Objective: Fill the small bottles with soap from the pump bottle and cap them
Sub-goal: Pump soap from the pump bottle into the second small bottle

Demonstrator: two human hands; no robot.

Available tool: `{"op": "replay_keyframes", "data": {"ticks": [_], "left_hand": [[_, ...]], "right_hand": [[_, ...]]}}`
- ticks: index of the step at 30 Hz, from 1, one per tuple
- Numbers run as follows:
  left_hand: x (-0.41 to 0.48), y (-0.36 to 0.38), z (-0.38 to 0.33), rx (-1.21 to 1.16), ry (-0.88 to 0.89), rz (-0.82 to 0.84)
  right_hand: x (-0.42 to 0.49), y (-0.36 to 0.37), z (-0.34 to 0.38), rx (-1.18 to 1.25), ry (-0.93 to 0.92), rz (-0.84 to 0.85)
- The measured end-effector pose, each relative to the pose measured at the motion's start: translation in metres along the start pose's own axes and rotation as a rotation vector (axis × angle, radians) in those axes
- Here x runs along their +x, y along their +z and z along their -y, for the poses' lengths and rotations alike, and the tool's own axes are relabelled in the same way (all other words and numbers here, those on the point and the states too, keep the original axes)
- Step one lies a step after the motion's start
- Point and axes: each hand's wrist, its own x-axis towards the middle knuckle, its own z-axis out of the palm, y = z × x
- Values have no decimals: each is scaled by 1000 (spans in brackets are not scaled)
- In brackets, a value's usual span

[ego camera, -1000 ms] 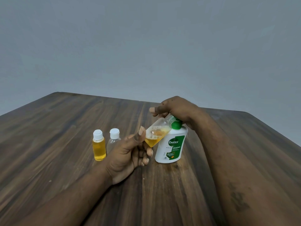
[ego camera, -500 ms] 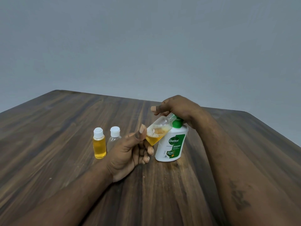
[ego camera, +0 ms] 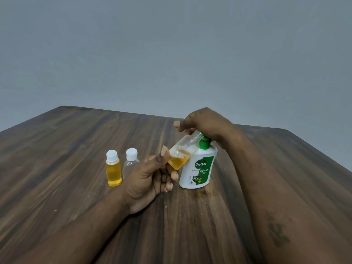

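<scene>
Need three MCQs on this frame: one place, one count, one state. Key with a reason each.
1. Where does the full small bottle stand?
A. at the table's far edge
B. left of the empty capped bottle
C. in the right hand

2. How many white caps show?
A. one
B. two
C. three

3. The held bottle in the left hand is:
A. upright and capped
B. lying empty
C. tilted, uncapped, partly filled

Key:
1 B: it stands beside the empty one, on its left.
2 B: one cap on each standing bottle.
3 C: its open neck leans toward the pump bottle nozzle, with yellow soap pooled low.
</scene>
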Motion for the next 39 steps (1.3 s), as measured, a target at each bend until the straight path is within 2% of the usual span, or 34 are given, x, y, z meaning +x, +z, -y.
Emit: {"op": "replay_keyframes", "data": {"ticks": [2, 5, 13, 19, 22, 29, 32, 35, 39], "left_hand": [[0, 0, 0, 6, -7, -3], [0, 0, 0, 8, -6, -2], [0, 0, 0, -7, 17, 18], [-1, -1, -1, 8, -4, -18], [-1, -1, -1, 8, 1, -21], [-1, 1, -1, 1, 21, 16], [-1, 0, -2, 7, 21, 3], [-1, -1, 0, 17, 5, -20], [0, -1, 0, -5, 8, -23]], "right_hand": [[-1, 1, -4, 70, 75, 38], [-1, 0, -5, 62, 51, 24], [0, -3, 5, -35, -107, -228], [7, 2, -1, -157, 38, -54], [6, 2, 0, -132, 6, -45], [2, -4, 2, -84, -149, -291], [1, -1, 4, -91, -135, -185], [2, 2, -1, -128, -19, -12], [4, 1, -3, -93, -2, -3]]}}
